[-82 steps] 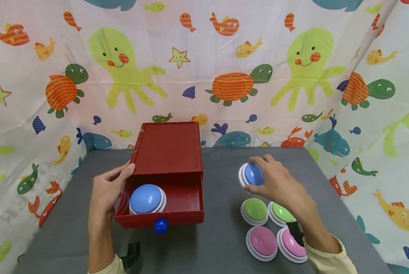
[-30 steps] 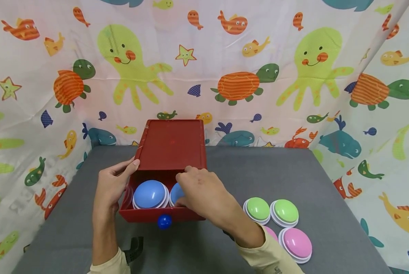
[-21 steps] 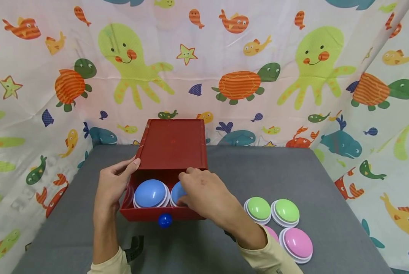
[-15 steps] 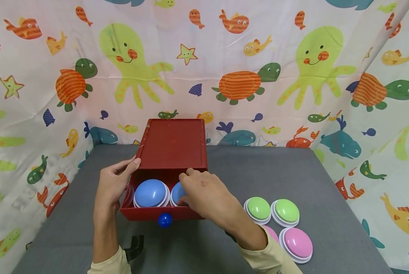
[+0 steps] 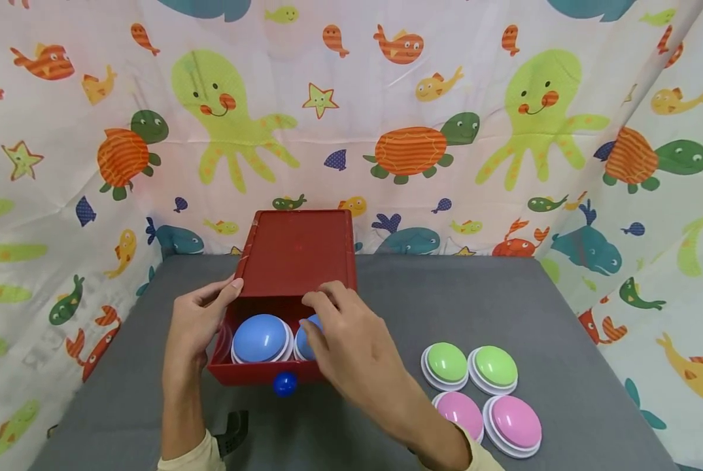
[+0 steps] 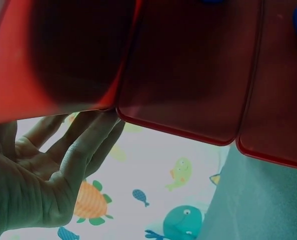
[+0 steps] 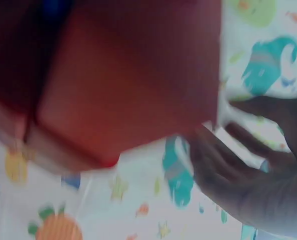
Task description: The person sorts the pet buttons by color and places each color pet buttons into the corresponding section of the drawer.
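In the head view a red box (image 5: 297, 252) stands with its front drawer (image 5: 257, 374) pulled out, a blue ball knob (image 5: 285, 384) on its front. Inside, at left, lies a blue domed button (image 5: 259, 339) with a white base. To its right, a second blue domed button (image 5: 305, 339) is partly covered by my right hand (image 5: 365, 353), whose fingers are spread loosely above it. My left hand (image 5: 195, 324) rests against the box's left side, thumb at its front upper corner. The left wrist view shows that hand's fingers (image 6: 91, 140) fairly straight, tips touching the box edge.
Right of the box on the grey table (image 5: 445, 288) lie two green domed buttons, one left (image 5: 447, 362) and one right (image 5: 496, 365). Nearer are two pink ones, left (image 5: 460, 413) and right (image 5: 516, 420). A sea-animal curtain (image 5: 339, 98) closes off the back and sides.
My right hand carried the second blue button from above the table into the drawer's right side, then let it go and raised its fingers. My left hand stays at the box.
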### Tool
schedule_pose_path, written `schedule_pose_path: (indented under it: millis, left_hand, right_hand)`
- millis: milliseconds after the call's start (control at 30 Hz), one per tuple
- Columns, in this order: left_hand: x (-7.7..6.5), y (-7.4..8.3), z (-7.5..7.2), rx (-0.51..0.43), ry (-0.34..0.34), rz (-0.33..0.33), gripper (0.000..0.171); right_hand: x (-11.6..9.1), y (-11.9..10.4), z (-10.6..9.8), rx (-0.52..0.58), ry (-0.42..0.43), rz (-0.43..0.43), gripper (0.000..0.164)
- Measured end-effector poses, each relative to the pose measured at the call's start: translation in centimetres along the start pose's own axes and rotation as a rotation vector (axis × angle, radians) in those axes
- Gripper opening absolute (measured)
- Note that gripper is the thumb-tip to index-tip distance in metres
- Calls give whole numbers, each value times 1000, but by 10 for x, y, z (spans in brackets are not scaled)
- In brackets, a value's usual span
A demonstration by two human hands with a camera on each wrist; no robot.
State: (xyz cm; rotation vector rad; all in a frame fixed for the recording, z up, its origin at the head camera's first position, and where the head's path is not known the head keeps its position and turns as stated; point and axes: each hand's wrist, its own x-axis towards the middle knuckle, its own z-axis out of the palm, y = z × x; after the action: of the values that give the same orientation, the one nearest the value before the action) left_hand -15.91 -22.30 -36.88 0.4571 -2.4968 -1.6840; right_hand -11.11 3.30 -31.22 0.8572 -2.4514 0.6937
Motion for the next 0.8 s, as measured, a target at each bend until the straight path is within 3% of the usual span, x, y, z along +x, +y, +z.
schedule_pose_path:
  millis: [100,200,467,633,800]
  left_hand:
    - [-1,-1,2,-4,-9,0,69]
    - [-2,0,2,-15,5,7,68]
    - [2,1,5,-30,-1,0,68]
    - [1,1,4,-39,-6,-30,68]
    - [0,7,3,-44,-9,-47,70]
  right_hand:
    - [-25,-15,11,102,242,-77,33]
    - [-48,-28,31,110,335,-124,31]
    - [-65,-30,73,-26,283,-88,27]
    - [-57,-21,78,-61,279,-88,21]
    - [-36,-7,76,-52,245,-76,22]
